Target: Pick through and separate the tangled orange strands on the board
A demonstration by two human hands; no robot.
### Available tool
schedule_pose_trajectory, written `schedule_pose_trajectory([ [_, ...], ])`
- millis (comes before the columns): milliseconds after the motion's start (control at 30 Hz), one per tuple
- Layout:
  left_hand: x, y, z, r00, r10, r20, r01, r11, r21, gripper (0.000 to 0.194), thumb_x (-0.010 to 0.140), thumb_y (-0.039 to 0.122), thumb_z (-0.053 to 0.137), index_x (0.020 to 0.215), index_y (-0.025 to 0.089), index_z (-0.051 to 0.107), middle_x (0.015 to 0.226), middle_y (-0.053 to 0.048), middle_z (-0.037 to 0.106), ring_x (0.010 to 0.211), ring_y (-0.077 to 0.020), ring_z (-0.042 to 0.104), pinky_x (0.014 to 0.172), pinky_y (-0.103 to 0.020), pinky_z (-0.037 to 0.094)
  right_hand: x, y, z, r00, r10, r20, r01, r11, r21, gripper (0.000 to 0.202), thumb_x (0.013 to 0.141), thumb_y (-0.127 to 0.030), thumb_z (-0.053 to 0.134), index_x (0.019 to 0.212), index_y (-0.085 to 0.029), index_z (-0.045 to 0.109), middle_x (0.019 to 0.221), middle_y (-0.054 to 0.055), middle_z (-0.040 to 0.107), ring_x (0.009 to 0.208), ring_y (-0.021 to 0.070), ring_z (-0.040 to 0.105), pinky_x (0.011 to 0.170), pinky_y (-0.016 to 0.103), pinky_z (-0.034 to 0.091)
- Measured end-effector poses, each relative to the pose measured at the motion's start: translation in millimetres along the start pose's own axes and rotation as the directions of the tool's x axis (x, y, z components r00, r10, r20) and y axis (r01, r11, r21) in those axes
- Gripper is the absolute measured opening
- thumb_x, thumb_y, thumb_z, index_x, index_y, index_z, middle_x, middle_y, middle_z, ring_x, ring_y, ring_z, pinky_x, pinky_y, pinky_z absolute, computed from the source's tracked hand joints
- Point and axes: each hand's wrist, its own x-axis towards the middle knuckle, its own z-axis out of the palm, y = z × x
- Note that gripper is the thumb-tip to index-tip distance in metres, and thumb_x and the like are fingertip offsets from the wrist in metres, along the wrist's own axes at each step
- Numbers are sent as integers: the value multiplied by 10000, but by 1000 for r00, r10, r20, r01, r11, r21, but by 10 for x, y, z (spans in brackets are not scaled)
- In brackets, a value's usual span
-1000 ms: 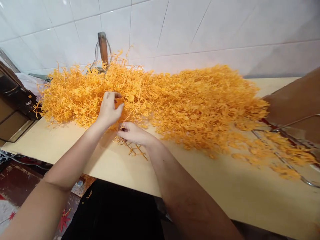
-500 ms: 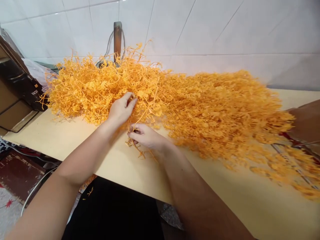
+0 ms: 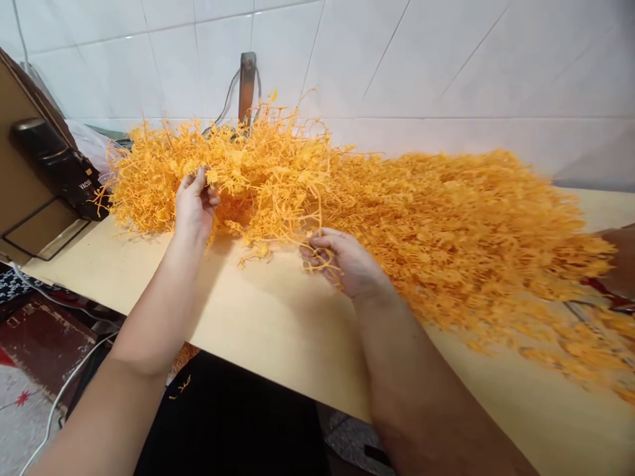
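Observation:
A loose pile of tangled orange-yellow plant sprigs (image 3: 278, 192) with thin wiry stems lies along the back of the table. At the pile's left part, my left hand (image 3: 194, 208) is closed, its fingertips pinching sprigs at the front of the tangle. My right hand (image 3: 350, 258) is lower and to the right, in front of the pile. Its fingers are curled round the stem of an orange sprig (image 3: 320, 205), whose thin ends poke out below the fingers. The upper part of that sprig merges with the pile.
A denser heap of orange sprigs (image 3: 461, 231) spreads to the right over the pale tabletop (image 3: 278, 330). At the left stand a cardboard box (image 3: 30, 225) and a black vacuum device (image 3: 54, 158). A wooden post (image 3: 247, 89) with a cable leans by the tiled wall.
My hands have moved apart: the left went left along the pile, the right went right and slightly up with stems in its fingers. The view has shifted slightly.

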Motion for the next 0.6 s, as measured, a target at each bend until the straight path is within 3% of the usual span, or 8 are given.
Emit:
schedule_pose_trajectory([
  [133, -92, 49, 17, 988, -49, 145, 72, 984, -161, 139, 795, 334, 538, 811, 203, 495, 579, 64, 468, 429, -5, 374, 405, -153, 301, 29, 7, -50, 991, -63, -115, 57, 997, -55, 161, 588, -195, 531, 579, -186, 370, 480, -63, 392, 413, 44, 352, 400, 180, 282],
  [267, -242, 68, 89, 908, -108, 404, 177, 975, -136, 288, 661, 324, 686, 752, 165, 464, 621, 76, 495, 437, 15, 410, 416, -137, 300, 85, 66, -68, 917, -368, -156, 311, 903, -298, 145, 625, -266, 583, 668, -182, 473, 603, -27, 481, 528, 72, 442, 469, 205, 357],
  [333, -308, 58, 108, 865, -145, 481, 189, 981, -45, 333, 621, 318, 715, 736, 158, 447, 609, 73, 504, 463, -1, 462, 428, -137, 316, 71, 48, -51, 784, -602, -153, 509, 764, -397, 207, 628, -277, 592, 786, -196, 485, 750, -3, 501, 654, 101, 491, 549, 239, 415],
  [400, -373, 36, 111, 834, -175, 523, 166, 984, 66, 335, 622, 313, 714, 739, 154, 443, 570, 70, 508, 465, -16, 480, 435, -142, 328, 5, -9, -8, 561, -816, -140, 647, 538, -541, 286, 640, -288, 591, 887, -208, 473, 889, 26, 476, 783, 133, 497, 636, 288, 445],
  [500, -476, -13, 100, 817, -205, 538, 131, 976, 173, 335, 642, 302, 698, 808, 158, 445, 547, 66, 527, 450, -28, 474, 439, -153, 341, -143, -91, 104, 203, -976, -84, 634, 196, -748, 247, 678, -263, 575, 895, -213, 468, 896, 35, 445, 809, 153, 462, 666, 322, 435],
  [533, -510, -29, 96, 812, -213, 544, 127, 973, 191, 349, 645, 305, 694, 839, 159, 443, 554, 64, 539, 449, -31, 473, 438, -157, 345, -181, -97, 147, 149, -988, -46, 618, 130, -776, 174, 696, -236, 559, 844, -208, 472, 842, 28, 450, 775, 149, 456, 648, 315, 426],
  [567, -542, -43, 94, 804, -217, 554, 123, 972, 202, 365, 645, 312, 691, 863, 160, 442, 565, 60, 549, 453, -34, 476, 439, -161, 351, -206, -89, 189, 157, -988, 3, 620, 96, -779, 91, 717, -207, 537, 782, -202, 473, 778, 20, 455, 729, 140, 454, 626, 303, 416],
  [600, -572, -53, 94, 794, -216, 569, 116, 972, 207, 378, 643, 323, 690, 877, 160, 442, 573, 59, 553, 456, -35, 476, 442, -163, 358, -213, -67, 226, 231, -971, 57, 635, 106, -766, 47, 739, -185, 513, 726, -195, 469, 720, 12, 461, 680, 127, 454, 607, 291, 408],
])
